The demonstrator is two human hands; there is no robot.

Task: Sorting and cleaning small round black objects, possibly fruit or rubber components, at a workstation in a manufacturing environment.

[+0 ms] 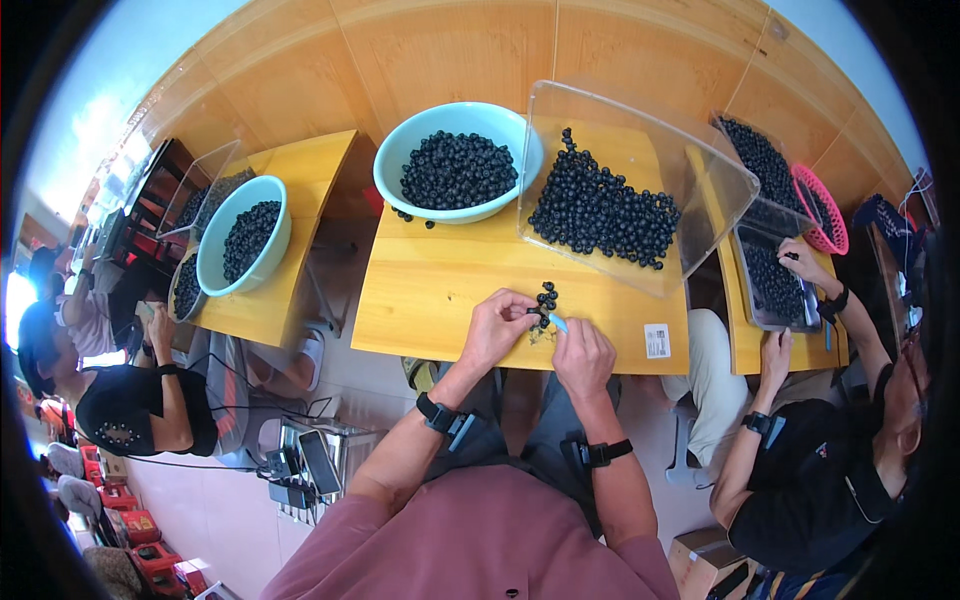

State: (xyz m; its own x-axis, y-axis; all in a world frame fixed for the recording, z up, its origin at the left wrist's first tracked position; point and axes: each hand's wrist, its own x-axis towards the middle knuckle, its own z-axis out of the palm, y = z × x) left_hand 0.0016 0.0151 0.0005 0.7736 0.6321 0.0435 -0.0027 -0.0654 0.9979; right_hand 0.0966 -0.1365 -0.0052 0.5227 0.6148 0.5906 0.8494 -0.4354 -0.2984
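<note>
At the front of the yellow wooden table (420, 310), my left hand (503, 324) pinches a dark round bead (534, 316) between thumb and fingertips. My right hand (585, 352) is closed round a small tool with a light blue handle (556, 323); its tip points at the bead and is too small to make out. Several loose dark beads (547, 292) lie just beyond my fingertips, and fine scraps (540, 336) are scattered beneath them. Farther back, a clear plastic tray (697, 258) lies with many dark beads (605, 215) spread in it.
A light blue basin (385, 150) full of dark beads stands back left. A white label (657, 341) is stuck near the table's right front edge. Co-workers sit at tables on both sides, with another blue basin (275, 245) left and a pink basket (822, 215) right.
</note>
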